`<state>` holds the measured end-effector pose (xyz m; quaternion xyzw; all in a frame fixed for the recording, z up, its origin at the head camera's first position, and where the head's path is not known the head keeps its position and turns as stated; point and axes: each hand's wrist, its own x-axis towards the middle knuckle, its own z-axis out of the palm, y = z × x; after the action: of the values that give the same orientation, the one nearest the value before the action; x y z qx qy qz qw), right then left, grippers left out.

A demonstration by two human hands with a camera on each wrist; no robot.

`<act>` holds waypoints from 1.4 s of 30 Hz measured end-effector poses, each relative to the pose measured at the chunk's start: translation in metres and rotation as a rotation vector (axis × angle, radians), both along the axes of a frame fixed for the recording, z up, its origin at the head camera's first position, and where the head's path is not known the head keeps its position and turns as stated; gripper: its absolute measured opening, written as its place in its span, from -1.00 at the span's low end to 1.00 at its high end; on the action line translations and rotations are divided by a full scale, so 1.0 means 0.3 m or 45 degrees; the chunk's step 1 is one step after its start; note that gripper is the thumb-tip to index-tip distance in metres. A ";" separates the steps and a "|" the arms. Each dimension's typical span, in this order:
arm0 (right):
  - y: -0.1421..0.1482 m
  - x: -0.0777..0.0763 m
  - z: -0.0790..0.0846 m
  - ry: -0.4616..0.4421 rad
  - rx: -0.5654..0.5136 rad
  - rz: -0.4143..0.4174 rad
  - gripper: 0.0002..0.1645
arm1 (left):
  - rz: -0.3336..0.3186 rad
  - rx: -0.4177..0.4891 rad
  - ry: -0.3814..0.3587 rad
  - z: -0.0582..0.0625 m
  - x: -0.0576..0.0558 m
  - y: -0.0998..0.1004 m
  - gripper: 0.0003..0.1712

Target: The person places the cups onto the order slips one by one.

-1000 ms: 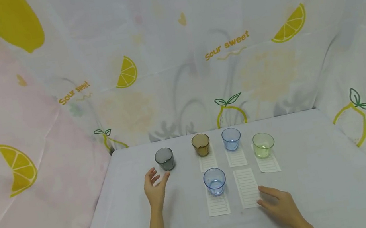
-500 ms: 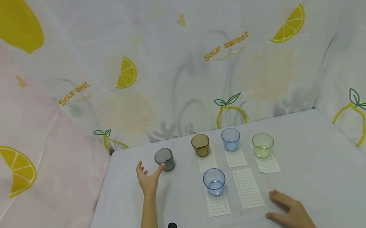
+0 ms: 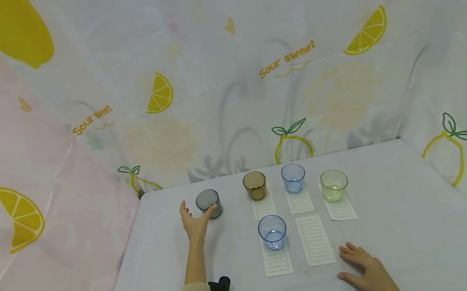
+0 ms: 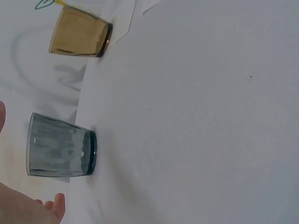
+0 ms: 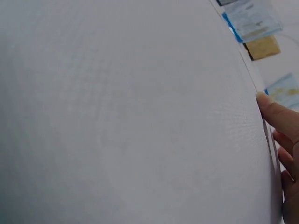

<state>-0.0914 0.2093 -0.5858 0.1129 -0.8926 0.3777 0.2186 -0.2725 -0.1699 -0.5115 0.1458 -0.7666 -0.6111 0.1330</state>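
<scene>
My left hand point(image 3: 195, 226) is spread beside a grey glass point(image 4: 60, 147), its thumb in front of the glass and its fingers to the left. In the left wrist view a gap shows between the glass and the fingers point(image 4: 58, 205). My right hand point(image 3: 368, 275) lies low over the table at the front right, fingers loosely extended, holding nothing. Nearest to it is a lined paper slip point(image 3: 316, 240) with no glass on it. A blue glass point(image 3: 273, 232) stands on another slip point(image 3: 277, 264) left of that one.
Along the back stand an amber glass point(image 3: 255, 185), a second blue glass point(image 3: 293, 178) and a green glass point(image 3: 334, 185), each at the far end of a paper slip. A lemon-printed cloth point(image 3: 206, 93) hangs behind the white table point(image 3: 412, 218).
My left hand has moved forward and opened wider, closer about the grey glass. The right hand has drawn back from the bare paper slip. The glasses have stayed put.
</scene>
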 end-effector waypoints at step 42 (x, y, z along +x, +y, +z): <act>-0.047 -0.015 -0.007 0.171 -0.051 -0.014 -0.51 | -0.129 0.055 -0.099 -0.054 -0.013 0.054 0.21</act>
<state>-0.0958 0.1951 -0.5879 0.1287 -0.8688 0.3860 0.2823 -0.2765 -0.1538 -0.5279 0.1333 -0.7642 -0.6273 0.0686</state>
